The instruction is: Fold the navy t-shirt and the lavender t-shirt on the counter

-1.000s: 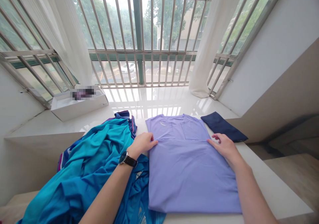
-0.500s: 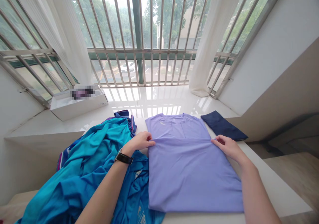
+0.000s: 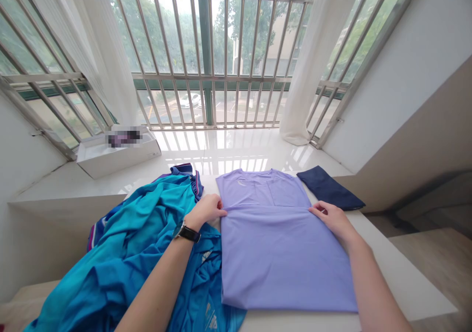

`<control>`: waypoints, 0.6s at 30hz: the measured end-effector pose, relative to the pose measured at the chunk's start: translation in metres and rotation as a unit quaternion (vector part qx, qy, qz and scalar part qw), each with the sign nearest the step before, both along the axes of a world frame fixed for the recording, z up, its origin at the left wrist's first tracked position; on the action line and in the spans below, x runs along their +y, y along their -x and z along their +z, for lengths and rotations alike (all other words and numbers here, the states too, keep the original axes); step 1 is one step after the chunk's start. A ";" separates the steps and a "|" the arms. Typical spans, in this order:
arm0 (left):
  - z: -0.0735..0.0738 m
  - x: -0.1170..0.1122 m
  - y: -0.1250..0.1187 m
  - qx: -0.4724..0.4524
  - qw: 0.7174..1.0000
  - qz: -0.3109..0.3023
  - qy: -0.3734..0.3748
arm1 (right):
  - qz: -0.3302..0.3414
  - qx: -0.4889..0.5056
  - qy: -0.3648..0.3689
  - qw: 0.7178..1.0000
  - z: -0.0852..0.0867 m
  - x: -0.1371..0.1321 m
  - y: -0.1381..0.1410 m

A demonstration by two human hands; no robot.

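A lavender T-shirt (image 3: 283, 258) lies flat on a white ledge (image 3: 401, 273), its lower part doubled over the upper part. The fold's edge runs across the shirt just below the chest pocket. My left hand (image 3: 205, 211) pinches the left end of that edge, and a black wristwatch (image 3: 186, 232) sits on that wrist. My right hand (image 3: 329, 221) holds the right end. Under my left forearm lies a rumpled heap of teal and blue garments (image 3: 129, 246). A folded navy cloth (image 3: 328, 188) lies just beyond my right hand.
A white open box (image 3: 132, 157) with a blurred top stands on the glossy white sill (image 3: 221, 147). Barred windows and white curtains (image 3: 313, 61) rise behind the sill. A pale wall stands at the right, with a wooden step (image 3: 435, 268) below the ledge.
My right hand has shifted slightly left along the fold's edge since half a second ago. Both hands have moved from the shirt's surface to its fold edge over the last second.
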State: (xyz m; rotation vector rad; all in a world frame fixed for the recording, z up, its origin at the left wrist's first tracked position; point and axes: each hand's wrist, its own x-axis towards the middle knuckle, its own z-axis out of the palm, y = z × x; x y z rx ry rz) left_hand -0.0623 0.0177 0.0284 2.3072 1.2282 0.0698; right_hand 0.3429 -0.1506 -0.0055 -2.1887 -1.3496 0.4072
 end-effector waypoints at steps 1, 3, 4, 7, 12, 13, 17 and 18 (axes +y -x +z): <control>0.004 0.000 0.002 0.002 1.000 0.003 -0.007 | 0.001 -0.001 0.000 1.000 -0.001 0.000 -0.001; 0.012 -0.001 0.006 0.013 0.999 0.017 -0.036 | 0.002 -0.003 0.002 1.000 -0.002 0.001 -0.001; 0.016 -0.002 0.007 0.018 0.998 0.024 -0.051 | 0.003 -0.006 0.005 1.000 -0.003 0.001 -0.002; 0.024 -0.007 0.006 0.034 0.999 0.016 -0.017 | 0.007 -0.017 0.013 1.000 -0.003 0.002 -0.001; 0.017 -0.011 -0.002 0.080 0.996 -0.003 0.027 | 0.022 -0.036 0.011 0.999 -0.008 0.006 -0.003; 0.014 -0.011 -0.003 0.081 0.997 0.001 0.020 | 0.028 -0.040 0.007 0.999 -0.009 0.008 -0.005; 0.010 -0.009 -0.004 0.083 0.996 0.017 0.004 | 0.050 -0.069 0.012 0.996 -0.009 0.020 -0.012; 0.011 -0.010 -0.004 0.086 0.996 0.021 -0.009 | 0.051 -0.084 0.026 0.995 -0.007 0.022 -0.012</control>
